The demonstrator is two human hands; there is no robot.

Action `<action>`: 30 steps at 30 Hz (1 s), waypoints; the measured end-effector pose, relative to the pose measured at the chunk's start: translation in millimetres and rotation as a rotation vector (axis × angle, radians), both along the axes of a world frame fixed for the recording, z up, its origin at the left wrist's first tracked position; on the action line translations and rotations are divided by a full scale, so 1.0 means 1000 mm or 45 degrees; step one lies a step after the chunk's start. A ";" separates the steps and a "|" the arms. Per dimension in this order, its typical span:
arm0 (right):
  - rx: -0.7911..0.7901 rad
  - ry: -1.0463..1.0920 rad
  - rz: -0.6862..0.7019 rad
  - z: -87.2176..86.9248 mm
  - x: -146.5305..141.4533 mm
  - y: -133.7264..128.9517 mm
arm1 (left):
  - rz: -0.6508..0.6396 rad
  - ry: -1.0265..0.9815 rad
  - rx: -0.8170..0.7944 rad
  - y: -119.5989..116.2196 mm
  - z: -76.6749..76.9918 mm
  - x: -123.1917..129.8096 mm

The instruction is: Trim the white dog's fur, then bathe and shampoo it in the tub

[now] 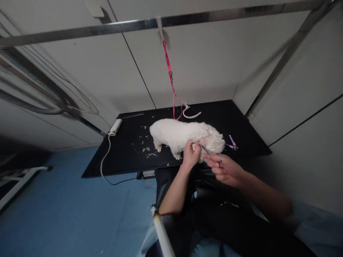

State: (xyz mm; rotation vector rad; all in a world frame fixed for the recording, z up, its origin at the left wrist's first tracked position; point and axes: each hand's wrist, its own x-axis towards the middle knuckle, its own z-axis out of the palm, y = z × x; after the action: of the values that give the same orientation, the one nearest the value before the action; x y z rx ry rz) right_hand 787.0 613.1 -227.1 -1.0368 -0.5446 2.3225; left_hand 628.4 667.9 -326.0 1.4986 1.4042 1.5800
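A white curly-coated dog stands on the black grooming table, its head toward the right. My left hand is closed at the near side of its head, thumb and fingers pinching what looks like the ear flap. Pinkish skin shows just above those fingers. In my right hand is a slim metal tool with finger rings, its tip pointing left into the ear area. Whether it is scissors or forceps I cannot make out. The dog's face is turned away.
A pink leash hangs from the metal bar to the dog. White clippers with a cord lie at the table's left end, near cut hair tufts. A curved white holder lies behind the dog; a pink-and-blue tool lies right of its head.
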 end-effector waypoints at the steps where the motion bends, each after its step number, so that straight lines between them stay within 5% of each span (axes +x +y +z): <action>1: 0.018 -0.007 -0.011 0.000 0.001 -0.003 | -0.004 0.001 0.006 0.001 0.002 0.000; 11: -0.107 0.152 0.131 0.012 -0.002 0.008 | 0.027 0.042 -0.014 0.001 0.001 -0.002; 22: 0.173 -0.055 -0.001 0.009 0.005 -0.010 | 0.094 0.092 0.054 0.008 -0.002 -0.003; 26: 0.413 -0.092 0.088 0.003 0.016 -0.015 | 0.177 0.144 0.306 0.012 -0.012 -0.004; 30: 0.954 -0.290 -0.016 -0.001 0.016 0.001 | 0.117 0.252 0.335 0.014 -0.008 -0.009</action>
State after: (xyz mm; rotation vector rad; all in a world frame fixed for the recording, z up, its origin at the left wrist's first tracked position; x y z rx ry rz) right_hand 803.3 613.8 -228.2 -0.9091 -1.3551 1.7380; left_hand 619.1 682.4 -334.5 1.8089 1.4325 1.7690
